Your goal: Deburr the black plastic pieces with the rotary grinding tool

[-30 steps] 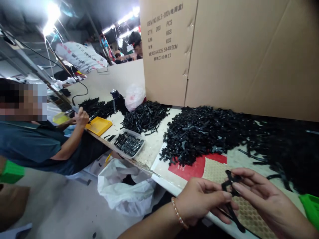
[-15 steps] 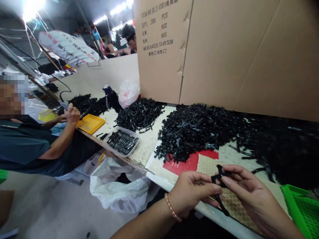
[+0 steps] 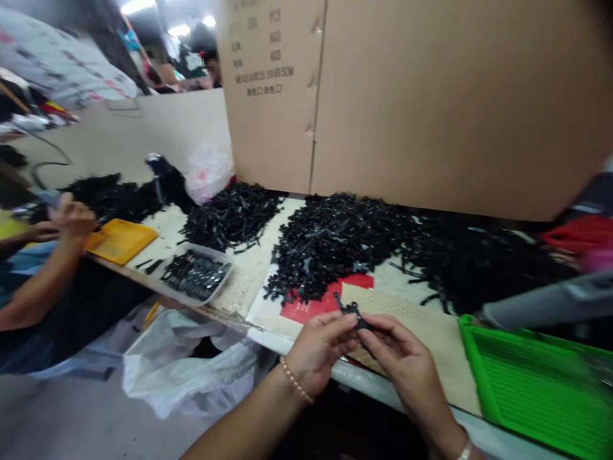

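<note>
1. While it sits low in the middle of the frame, the left hand [image 3: 318, 348] pinches one end of a small black plastic part [image 3: 353, 313] between thumb and fingers; a beaded bracelet [image 3: 294, 381] circles its wrist.
2. Just to its right, the right hand [image 3: 400, 358] grips the same part's other end with its fingertips, above the surface's near edge.
3. Under the part lies a tan perforated mat [image 3: 431, 329], touching a red sheet [image 3: 311, 305]; a green tray [image 3: 536, 377] sits at lower right.
4. Beyond, a big pile of black parts [image 3: 335, 239] covers the surface [image 3: 251, 275].
5. Left of it stand a clear tray [image 3: 226, 273] of black pieces and a yellow tray [image 3: 119, 239], near a co-worker's hand [image 3: 71, 217].
6. Farthest back, a cardboard box [image 3: 407, 96] fills the upper right.
</note>
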Available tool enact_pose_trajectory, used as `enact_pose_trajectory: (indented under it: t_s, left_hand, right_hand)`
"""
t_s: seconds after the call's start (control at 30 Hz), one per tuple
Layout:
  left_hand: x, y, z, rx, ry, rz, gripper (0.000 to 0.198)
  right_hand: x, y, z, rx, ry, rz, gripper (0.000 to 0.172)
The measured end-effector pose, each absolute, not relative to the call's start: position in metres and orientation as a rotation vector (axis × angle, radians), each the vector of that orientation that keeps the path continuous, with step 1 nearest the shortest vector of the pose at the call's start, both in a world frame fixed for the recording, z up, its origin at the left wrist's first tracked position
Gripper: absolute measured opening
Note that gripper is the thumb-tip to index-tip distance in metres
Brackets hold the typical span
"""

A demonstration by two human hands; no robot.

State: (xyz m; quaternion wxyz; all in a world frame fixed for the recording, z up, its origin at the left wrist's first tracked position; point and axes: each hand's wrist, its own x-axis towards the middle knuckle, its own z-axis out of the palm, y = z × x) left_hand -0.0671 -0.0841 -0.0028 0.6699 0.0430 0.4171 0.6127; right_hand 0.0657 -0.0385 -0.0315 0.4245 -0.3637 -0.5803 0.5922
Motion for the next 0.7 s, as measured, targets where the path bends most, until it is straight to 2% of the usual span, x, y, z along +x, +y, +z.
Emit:
enact_pose_trajectory:
  t_s: [0.13,0.2,0.33,0.4,0.43,0.5,0.6,0.7]
  left_hand:
    - [-0.063,-0.081,-0.007,0.084,0.971,1.292,0.034]
    - [-0.060,-0.077,-0.006,0.114,0.999,1.241,0.035]
    - [-0.053,-0.065,-0.004,0.215,1.060,1.123,0.035]
    - [-0.048,-0.057,-0.004,0.277,1.073,1.093,0.033]
    - [-0.044,-0.053,-0.004,0.309,1.072,1.073,0.031]
    - [-0.034,-0.042,-0.003,0.378,1.063,1.017,0.029]
    - [-0.013,-0.025,0.000,0.487,1.049,0.945,0.027]
    - [0.009,-0.006,0.004,0.578,1.045,0.905,0.024]
  right_hand:
    - [0.073,-0.048,-0.030,-0.903,-1.626,1.296,0.020]
    - [0.086,-0.049,-0.023,-0.936,-1.732,1.061,0.022]
    - [0.133,-0.031,0.000,-0.970,-1.419,0.357,0.049]
    - [0.159,-0.011,0.010,-0.984,-1.237,0.212,0.065]
    - [0.170,-0.001,0.013,-1.006,-1.215,0.230,0.070]
    - [0.187,0.018,0.018,-1.039,-1.276,0.416,0.068]
    - [0.200,0.035,0.026,-1.013,-1.395,0.710,0.054]
    - [0.211,0.039,0.035,-0.962,-1.452,0.736,0.041]
